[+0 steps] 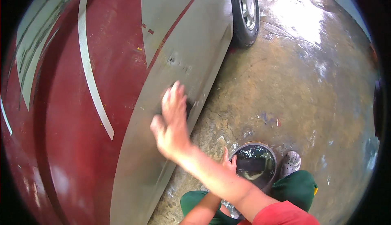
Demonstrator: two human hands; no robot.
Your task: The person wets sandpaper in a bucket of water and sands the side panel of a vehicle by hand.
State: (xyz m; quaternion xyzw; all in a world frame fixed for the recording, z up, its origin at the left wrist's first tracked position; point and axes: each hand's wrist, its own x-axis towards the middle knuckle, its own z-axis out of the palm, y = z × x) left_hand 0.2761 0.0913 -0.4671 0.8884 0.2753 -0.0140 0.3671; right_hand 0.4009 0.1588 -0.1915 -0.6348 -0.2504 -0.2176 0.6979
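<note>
Apparently mid-rub, our right hand (173, 123) covers a dark pad (189, 109) on the grey panel (203, 33), its grip too blurred to tell; our left hand (229, 164) grasps the bucket (253, 143). Even pressure seems needed next.

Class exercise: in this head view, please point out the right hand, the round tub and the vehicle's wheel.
Right hand (173, 124): head view, on the back of the hand.
Round tub (253, 143): head view, on its far rim.
Wheel (247, 6): head view, on its silver spoked part.
</note>
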